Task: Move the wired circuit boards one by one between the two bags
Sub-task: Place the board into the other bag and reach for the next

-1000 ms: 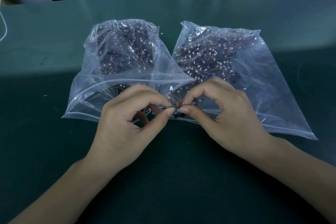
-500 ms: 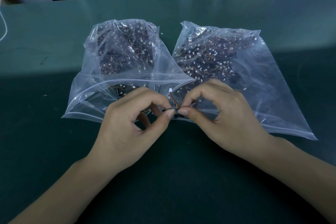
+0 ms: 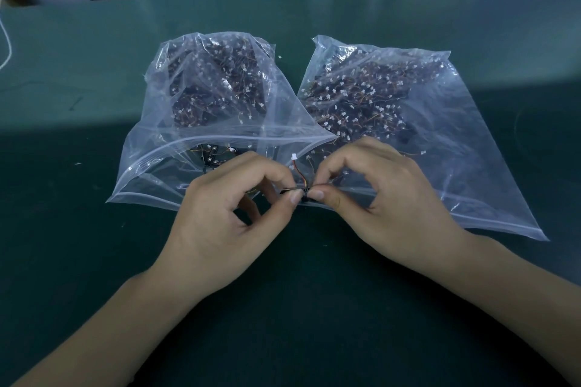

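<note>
On the dark green table mat [image 3: 94,72] lie two clear plastic zip bags side by side, the left bag [image 3: 176,135] and the right bag [image 3: 456,141], both filled with small dark wired circuit boards; the left hand [image 3: 226,223] and the right hand [image 3: 386,198] each pinch one small dark board with red and yellow wires and a white plug [image 3: 298,181] between thumb and forefinger, just at the bags' near openings, between the two.

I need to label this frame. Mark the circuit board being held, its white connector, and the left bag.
circuit board [image 3: 298,191]: head view, dark body showing between the two thumbs.
white connector [image 3: 294,156]: head view, plug at the wire's free end.
left bag [image 3: 147,176]: head view, clear plastic near its open mouth.
</note>
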